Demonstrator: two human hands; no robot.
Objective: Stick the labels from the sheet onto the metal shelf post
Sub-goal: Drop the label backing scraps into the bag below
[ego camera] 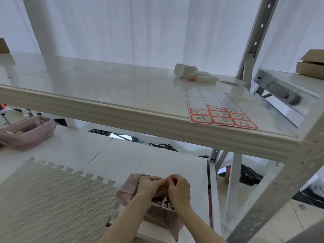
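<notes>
Lower centre: left hand (149,185) and right hand (178,188) meet, fingers curled, over the bag (163,210) — what they pinch cannot be told. Sheet (219,109) lies flat at centre right, near the post (263,199) — probably for easy reach.

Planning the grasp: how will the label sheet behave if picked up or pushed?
The label sheet looks thin and flat: probably floppy, light. On the glossy shelf it likely slides when pushed. Its peeled upper part may curl.
</notes>
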